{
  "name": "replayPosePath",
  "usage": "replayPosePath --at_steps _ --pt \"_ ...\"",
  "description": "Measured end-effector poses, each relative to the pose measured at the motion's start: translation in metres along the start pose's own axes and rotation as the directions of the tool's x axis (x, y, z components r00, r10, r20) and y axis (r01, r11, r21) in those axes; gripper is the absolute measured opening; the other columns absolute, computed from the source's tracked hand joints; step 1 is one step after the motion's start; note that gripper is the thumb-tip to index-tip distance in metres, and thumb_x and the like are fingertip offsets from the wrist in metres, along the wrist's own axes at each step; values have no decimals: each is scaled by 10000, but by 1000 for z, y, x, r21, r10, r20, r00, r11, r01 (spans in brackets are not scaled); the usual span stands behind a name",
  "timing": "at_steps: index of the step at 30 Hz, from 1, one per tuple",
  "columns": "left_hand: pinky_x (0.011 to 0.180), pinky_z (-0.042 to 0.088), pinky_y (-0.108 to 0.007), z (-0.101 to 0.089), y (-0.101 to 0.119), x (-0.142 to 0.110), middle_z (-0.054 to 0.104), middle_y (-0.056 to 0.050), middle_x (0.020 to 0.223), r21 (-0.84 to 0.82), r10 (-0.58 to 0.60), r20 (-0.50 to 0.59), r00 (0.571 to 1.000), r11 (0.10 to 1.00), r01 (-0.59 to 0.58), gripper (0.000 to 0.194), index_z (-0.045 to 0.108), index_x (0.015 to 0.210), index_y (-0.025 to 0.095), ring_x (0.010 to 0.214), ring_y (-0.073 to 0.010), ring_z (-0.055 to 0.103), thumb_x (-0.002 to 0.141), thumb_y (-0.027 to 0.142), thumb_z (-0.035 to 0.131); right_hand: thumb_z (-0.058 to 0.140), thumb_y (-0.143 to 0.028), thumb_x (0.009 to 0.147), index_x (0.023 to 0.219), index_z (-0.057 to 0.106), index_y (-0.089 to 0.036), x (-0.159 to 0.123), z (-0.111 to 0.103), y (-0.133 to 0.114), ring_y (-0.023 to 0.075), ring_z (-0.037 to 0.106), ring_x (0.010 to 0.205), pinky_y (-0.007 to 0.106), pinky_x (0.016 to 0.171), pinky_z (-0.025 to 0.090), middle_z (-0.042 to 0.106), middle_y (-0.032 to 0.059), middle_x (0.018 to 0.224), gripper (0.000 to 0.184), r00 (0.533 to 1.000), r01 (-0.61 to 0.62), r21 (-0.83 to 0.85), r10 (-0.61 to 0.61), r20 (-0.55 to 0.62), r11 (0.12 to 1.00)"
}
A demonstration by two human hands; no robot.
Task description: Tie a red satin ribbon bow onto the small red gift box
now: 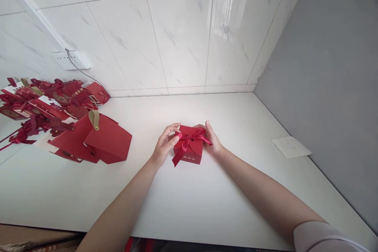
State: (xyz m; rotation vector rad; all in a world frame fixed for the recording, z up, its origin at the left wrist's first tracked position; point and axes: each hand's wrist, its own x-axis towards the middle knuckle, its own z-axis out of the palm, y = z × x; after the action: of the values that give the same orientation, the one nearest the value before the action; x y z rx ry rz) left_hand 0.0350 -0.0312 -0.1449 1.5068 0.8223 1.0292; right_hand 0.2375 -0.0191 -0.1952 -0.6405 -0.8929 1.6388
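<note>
A small red gift box [189,157] sits upright on the white table, closed, with pale lettering along its front face. A dark red ribbon [186,144] is tied in a bow on top, one tail hanging over the front left edge. My left hand [164,144] grips the box's left side, its thumb at the left loop of the bow and its fingers at the back left corner. Around the right side curls my right hand [213,141], thumb up by the back right corner; its other fingers are mostly hidden behind the box and bow.
Larger red boxes with tan loop handles [108,141] stand to the left. Behind them lies a heap of red packaging and ribbons [56,98]. A pale sheet [291,146] lies at the right by the grey panel [333,86]. A tiled wall [177,39] with a socket [71,60] closes off the back.
</note>
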Motion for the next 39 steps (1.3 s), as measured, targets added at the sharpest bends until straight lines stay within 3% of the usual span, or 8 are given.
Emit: replayPosePath --at_steps 5,11,15,22,25,28,31,39 --pt "1065 379 -428 -7 8 1 522 -106 1366 170 9 -9 1000 985 -7 329 559 692 177 1345 -313 417 885 443 578 400 -739 881 796 636 -202 -1 -1 1 209 627 789 314 743 464 662 31 789 592 999 30 -33 -29 33 999" --pt "1024 414 -411 -6 9 1 533 -101 1357 160 -60 -93 994 984 74 398 449 627 176 1279 -291 491 822 450 662 341 -722 908 878 674 -200 0 -5 5 196 627 806 307 765 465 671 52 884 621 998 58 -96 -55 28 994" --pt "976 430 -387 -11 15 1 564 -117 1313 164 -132 -71 989 976 142 460 385 597 176 1229 -293 531 800 462 682 317 -720 914 888 689 -195 0 -4 6 201 625 886 307 792 476 674 82 947 644 998 59 -151 -54 37 987" --pt "906 449 -380 -18 31 -3 577 -101 1294 243 -225 18 974 946 214 488 360 600 175 1081 -262 599 784 477 695 573 -533 888 879 644 -224 -2 0 0 218 601 1049 354 903 453 641 54 1156 317 989 145 -241 -147 8 960" --pt "933 442 -399 -17 31 -3 571 -97 1306 276 -210 19 978 941 197 482 381 585 172 1126 -274 581 756 459 728 526 -540 909 759 646 -202 -2 8 -19 243 524 1202 377 981 411 631 71 1212 389 988 120 -293 -85 131 948" --pt "1005 408 -434 -18 30 -3 535 -88 1370 295 -191 13 981 939 179 471 423 550 163 1189 -290 553 747 455 737 517 -555 919 700 682 -194 0 20 -48 266 437 1320 410 1097 304 556 59 1370 453 943 90 -449 69 325 889" --pt "1044 381 -462 -20 31 -3 529 -75 1382 316 -194 3 981 931 183 467 442 540 164 1217 -294 536 756 464 726 577 -556 895 814 746 -226 2 30 -72 278 379 1373 434 1156 204 493 30 1448 379 892 79 -593 209 401 802" --pt "1080 357 -474 -17 44 -8 562 -31 1369 404 -210 -3 978 894 193 480 484 525 171 1224 -289 540 824 512 641 589 -581 881 814 742 -220 -3 31 -104 294 234 1460 446 1157 243 437 38 1494 398 806 137 -699 331 490 702"
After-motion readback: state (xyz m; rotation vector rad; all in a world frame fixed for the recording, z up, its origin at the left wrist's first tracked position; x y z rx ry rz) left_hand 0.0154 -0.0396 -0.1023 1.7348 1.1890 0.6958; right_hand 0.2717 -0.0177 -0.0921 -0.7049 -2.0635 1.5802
